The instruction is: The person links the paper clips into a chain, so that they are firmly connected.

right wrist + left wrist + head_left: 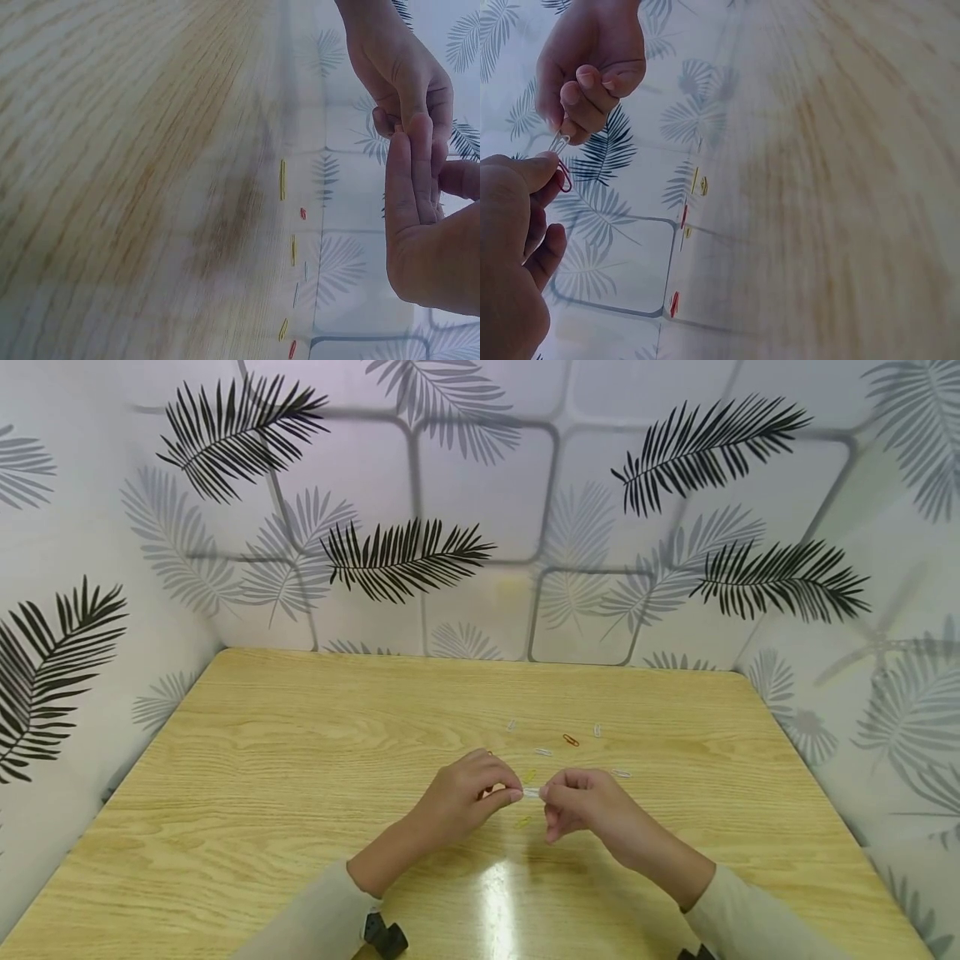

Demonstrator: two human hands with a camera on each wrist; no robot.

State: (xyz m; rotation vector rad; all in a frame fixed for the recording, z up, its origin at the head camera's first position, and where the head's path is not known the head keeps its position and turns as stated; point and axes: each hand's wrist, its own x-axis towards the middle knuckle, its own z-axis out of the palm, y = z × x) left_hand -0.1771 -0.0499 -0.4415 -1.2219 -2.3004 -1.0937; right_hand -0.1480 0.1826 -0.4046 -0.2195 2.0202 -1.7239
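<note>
In front of the person, both hands meet above the table. The left hand [471,792] pinches a white paper clip [532,792] between thumb and forefinger. From the other side, the right hand [596,814] pinches the clip's far end, its other fingers curled in. A red paper clip [565,178] hangs at the left fingertips in the left wrist view, by the white clip; whether the two are linked I cannot tell. Fingers hide the clips in the right wrist view. Near the hands lie two yellow paper clips, one beyond [530,774] and one nearer [523,822].
Farther back on the wooden table [300,735] lie an orange-red paper clip [571,740] and several white ones, among them one at the right [622,772]. A leaf-patterned wall covering [480,602] rises behind the table's far edge.
</note>
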